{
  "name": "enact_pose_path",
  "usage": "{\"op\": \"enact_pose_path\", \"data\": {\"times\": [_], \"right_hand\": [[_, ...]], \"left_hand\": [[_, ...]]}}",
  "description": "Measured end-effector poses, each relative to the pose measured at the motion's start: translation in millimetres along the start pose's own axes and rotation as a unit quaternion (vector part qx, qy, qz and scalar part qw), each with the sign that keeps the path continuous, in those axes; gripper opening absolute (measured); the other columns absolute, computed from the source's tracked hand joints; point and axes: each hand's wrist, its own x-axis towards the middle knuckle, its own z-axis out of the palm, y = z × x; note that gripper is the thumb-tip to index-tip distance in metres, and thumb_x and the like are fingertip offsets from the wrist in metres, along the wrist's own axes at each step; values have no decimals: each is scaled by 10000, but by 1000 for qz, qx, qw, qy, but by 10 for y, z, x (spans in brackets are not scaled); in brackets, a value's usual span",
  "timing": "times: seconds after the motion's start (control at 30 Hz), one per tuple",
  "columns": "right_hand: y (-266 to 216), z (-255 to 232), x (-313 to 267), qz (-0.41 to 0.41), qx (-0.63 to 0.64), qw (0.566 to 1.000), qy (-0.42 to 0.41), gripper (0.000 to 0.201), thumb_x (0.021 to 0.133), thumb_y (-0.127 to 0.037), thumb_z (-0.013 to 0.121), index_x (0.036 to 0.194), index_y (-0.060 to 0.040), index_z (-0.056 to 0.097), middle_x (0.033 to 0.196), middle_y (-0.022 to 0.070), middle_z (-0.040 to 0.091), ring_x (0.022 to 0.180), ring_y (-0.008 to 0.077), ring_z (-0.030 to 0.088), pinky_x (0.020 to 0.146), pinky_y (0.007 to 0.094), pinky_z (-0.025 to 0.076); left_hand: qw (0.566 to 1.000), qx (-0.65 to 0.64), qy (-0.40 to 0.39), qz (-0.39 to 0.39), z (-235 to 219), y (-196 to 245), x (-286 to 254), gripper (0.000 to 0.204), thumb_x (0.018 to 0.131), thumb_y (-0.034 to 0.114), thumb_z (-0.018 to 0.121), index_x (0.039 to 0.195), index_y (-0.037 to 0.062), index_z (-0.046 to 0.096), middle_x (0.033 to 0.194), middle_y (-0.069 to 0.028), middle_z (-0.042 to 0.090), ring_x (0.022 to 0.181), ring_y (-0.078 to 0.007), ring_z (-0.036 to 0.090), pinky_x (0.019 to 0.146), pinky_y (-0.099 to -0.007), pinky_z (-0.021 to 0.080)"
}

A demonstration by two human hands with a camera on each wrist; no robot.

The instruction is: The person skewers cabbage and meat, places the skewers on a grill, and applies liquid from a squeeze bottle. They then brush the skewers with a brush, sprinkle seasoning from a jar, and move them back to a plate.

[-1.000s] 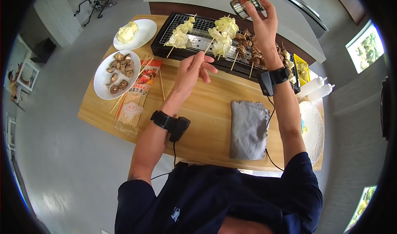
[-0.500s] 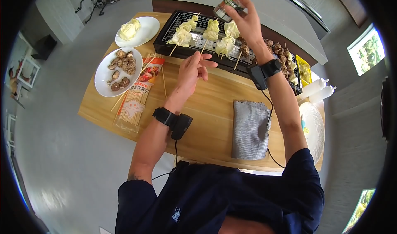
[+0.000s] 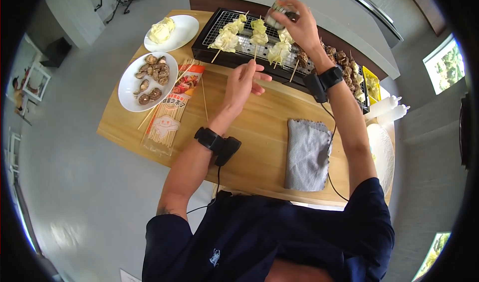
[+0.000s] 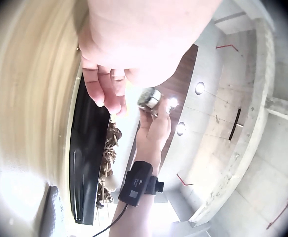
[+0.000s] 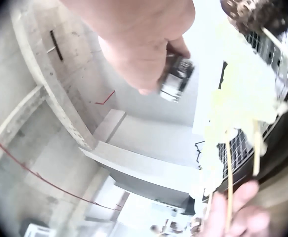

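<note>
The right hand has its grip curled round the jar, which leans over the grill, just past the cabbage whose stick the left hand pinches.

The left arm goes from the near left toward the far side and leans to the right, with the elbow a little bent. The left hand is in front of the body, its thumb and forefinger in a pinch, while the other fingers are apart and slightly curved to the right. The right arm reaches farther, leaning to the left. The right hand is raised, farther than the left hand, and its fingers are curled in a grip. The hands do not touch.
</note>
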Motion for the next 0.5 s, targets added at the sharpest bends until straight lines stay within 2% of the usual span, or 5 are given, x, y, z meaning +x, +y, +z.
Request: {"op": "enact_pose_path", "data": {"times": [0.13,0.3,0.4,0.47,0.5], "right_hand": [[87,12,-45,122,101,984,82,648,843,-454,814,1295,-34,615,1229,191,648,1015,244,680,832,355,563],[-215,-91,36,86,70,993,50,626,859,-416,811,1320,-44,609,1230,176,649,974,207,686,829,345,568],[-324,-15,63,97,149,981,73,644,906,-410,776,1395,-56,551,1311,118,618,1089,209,683,856,325,561],[-388,29,90,52,133,989,-47,654,887,-395,794,1362,-14,553,1228,158,658,960,182,690,784,316,570],[-422,64,74,54,133,989,-45,654,887,-395,794,1362,-14,553,1228,158,658,960,182,690,784,316,570]], "left_hand": [[1000,1,28,1,-23,43,-3,625,1050,543,443,1202,-49,570,955,-154,740,568,-145,649,544,-255,541],[990,-15,137,-26,-113,166,15,791,1001,655,448,1275,-87,455,1011,-147,661,615,-183,661,578,-305,575],[961,-122,246,-10,-196,117,48,775,990,681,442,1251,-49,456,938,-89,589,676,-186,653,637,-355,583],[955,-163,249,3,-281,95,78,704,1003,641,460,1215,-29,498,922,-81,600,669,-178,641,643,-357,574],[946,-205,250,12,-318,79,95,635,1017,602,479,1179,-10,539,907,-74,610,661,-171,629,650,-359,565]]}}
